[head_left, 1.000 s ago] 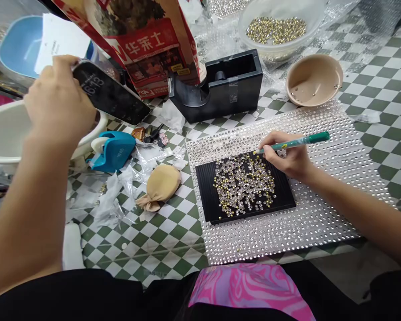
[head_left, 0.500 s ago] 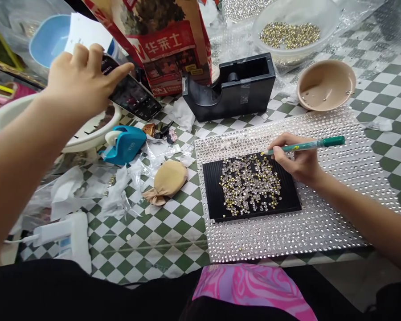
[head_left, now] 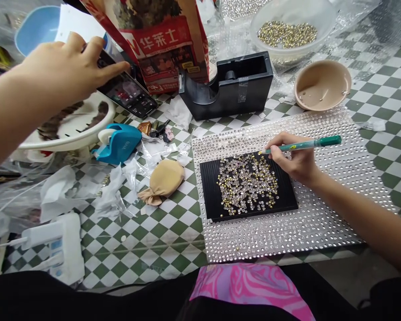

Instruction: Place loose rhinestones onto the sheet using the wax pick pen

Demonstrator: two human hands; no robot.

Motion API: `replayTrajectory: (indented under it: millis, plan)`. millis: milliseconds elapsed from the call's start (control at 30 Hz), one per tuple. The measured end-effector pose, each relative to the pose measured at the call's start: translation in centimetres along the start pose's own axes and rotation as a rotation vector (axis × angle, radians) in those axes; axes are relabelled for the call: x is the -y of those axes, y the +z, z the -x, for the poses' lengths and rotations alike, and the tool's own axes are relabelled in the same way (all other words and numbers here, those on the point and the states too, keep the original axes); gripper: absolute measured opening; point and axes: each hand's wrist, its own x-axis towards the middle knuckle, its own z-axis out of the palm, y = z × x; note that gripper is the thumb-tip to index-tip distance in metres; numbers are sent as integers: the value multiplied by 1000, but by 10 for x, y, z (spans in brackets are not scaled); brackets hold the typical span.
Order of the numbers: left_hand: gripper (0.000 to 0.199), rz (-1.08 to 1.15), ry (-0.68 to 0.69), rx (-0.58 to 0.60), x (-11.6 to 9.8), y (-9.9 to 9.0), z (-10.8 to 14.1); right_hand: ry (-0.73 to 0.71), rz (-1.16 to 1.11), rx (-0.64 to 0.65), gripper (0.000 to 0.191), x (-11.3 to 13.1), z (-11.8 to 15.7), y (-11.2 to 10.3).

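My right hand (head_left: 296,156) grips a green pen (head_left: 312,143), its tip at the top edge of a black ridged tray (head_left: 287,203). Many small clear and gold rhinestones (head_left: 249,183) are scattered over that tray, which lies on a sheet set with rows of shiny stones (head_left: 274,238). At upper left my left hand (head_left: 67,62) is on the upper end of a smartphone (head_left: 133,96), thumb across the front and the other fingers bent over its edge. The phone leans tilted, its screen lit. My palm and the phone's back are hidden.
Behind the sheet stand a black tape dispenser (head_left: 227,93), a beige bowl (head_left: 322,84) and a clear bowl (head_left: 292,53) of gold stones. A red-brown paper bag (head_left: 163,44) rises beside the phone. Leftward lie a blue tape dispenser (head_left: 120,145), a tan pouch (head_left: 165,178) and a power strip (head_left: 67,249).
The whole view has shifted slightly. My left hand stays at the phone and has moved a little to the left in view. My right hand keeps the pen at the tray's top edge.
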Motion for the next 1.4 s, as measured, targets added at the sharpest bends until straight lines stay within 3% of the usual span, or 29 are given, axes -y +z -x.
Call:
replayTrajectory:
  millis: [100,267,433,700,933,1067,1200,1300,1400]
  plan:
    - [129,1,-1,18,-1,-1,1,12,5,7,15,0,0,0]
    - [96,15,-32,53,-13,-5,7,25,14,19,15,1,0,0]
    - [91,-38,-44,98,-20,-11,8,16,3,15,16,1,0,0]
    - [86,-46,-31,66,-21,-12,11,2,-23,15,16,0,-1,0]
    - [76,-25,50,-27,-25,10,15,25,-73,-27,14,-5,1,3]
    - [68,15,125,-55,-57,25,21,66,-99,-68,14,-7,1,4]
    - [74,-17,209,-53,-93,47,28,111,-115,-108,14,-9,1,2]
    - [79,-32,264,-105,-104,65,31,145,-114,-137,15,-9,0,-2]
    - [70,-29,257,-107,-108,69,34,164,-102,-173,16,-4,-3,-7]
